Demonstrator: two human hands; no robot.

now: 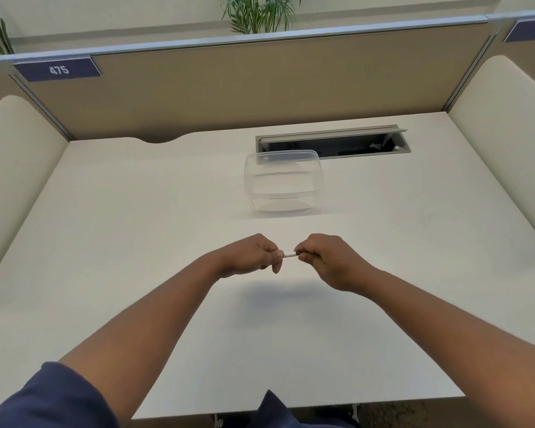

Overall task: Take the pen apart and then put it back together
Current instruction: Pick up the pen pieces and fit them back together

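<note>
Gripping one end of the pen (289,254), left hand (250,254) was closed in a loose fist, thumb and fingers wrapped over the barrel. Between the fists, only a short white stretch of pen showed, held level above the tabletop (136,230), nearer its near edge than its far edge, about midway between the side edges. Right hand (324,257) pinched the other end between thumb and fingertips, the rest hidden inside the grip. Could not tell whether any part had loosened or separated; no loose pieces lay on the tabletop. Judged as the start of disassembly: opposed grips set for a twist or pull. Next move likely called for counter-rotation or a straight pull, firm hold both sides. Further right, toward the far edge, sat a clear plastic container (283,180), empty, with an open cable tray (332,143) just behind it.
</note>
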